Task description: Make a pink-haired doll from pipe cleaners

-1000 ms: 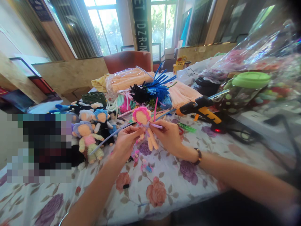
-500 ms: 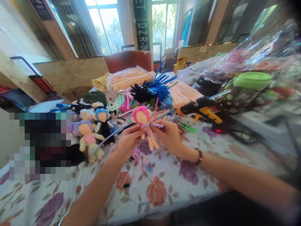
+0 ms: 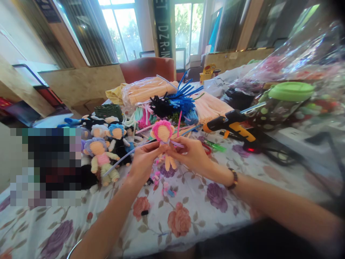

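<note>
A small pipe-cleaner doll (image 3: pixel 163 133) with pink hair and a peach body is held upright over the table. My left hand (image 3: pixel 147 158) is closed on its left side, thumb against the chest. From the other side my right hand (image 3: pixel 192 154) pinches the doll's torso and a lilac pipe cleaner (image 3: pixel 176 144) that runs around the upper body. The fingers hide most of the torso and arms. Finished-looking dolls, one with lilac hair and a pink top (image 3: pixel 101 158), stand left of my left hand. Small pink and blue scraps (image 3: pixel 168 189) lie below the doll.
Right of my hands a black and orange glue gun (image 3: pixel 231 126) with a red light stands by its cable. Bundles of blue pipe cleaners (image 3: pixel 184 99) and a plastic-wrapped peach bundle (image 3: pixel 148 92) lie behind. A green-lidded container (image 3: pixel 291 91) is at the right. A floral tablecloth (image 3: pixel 194 226) covers the table.
Both hands have come closer together at the doll's chest. The right fingers have moved left, and the lilac strip's end now shows less. The doll's head has turned slightly.
</note>
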Demonstrator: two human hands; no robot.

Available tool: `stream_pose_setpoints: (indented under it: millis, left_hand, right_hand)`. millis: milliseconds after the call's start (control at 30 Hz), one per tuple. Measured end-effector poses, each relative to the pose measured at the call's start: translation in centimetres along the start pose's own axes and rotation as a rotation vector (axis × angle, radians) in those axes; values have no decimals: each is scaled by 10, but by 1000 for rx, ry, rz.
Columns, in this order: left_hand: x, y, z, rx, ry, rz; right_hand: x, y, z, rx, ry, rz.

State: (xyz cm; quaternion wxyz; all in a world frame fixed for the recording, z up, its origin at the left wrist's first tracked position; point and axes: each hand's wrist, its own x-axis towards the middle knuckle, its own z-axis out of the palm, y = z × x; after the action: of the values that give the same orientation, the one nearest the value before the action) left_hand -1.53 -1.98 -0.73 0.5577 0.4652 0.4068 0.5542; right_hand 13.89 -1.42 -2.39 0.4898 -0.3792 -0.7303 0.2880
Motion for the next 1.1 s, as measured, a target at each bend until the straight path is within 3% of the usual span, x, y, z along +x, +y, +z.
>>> stream_pose_setpoints:
  millis: [367,767,933,1100]
  left_hand:
    - [1,-6,-4,67,-69,49]
    - [1,-5,-1,2,-57,48]
    - [2,-1,0,-74,3,-2]
    - [1,0,2,-128,34,-5]
  right_hand:
    - [-1,1,-2,-64,8,-1]
    - [6,2,-13,-205,-12,-192]
    - [6,3,-11,-192,-44,-156]
    - [5,2,-6,28,-72,-21]
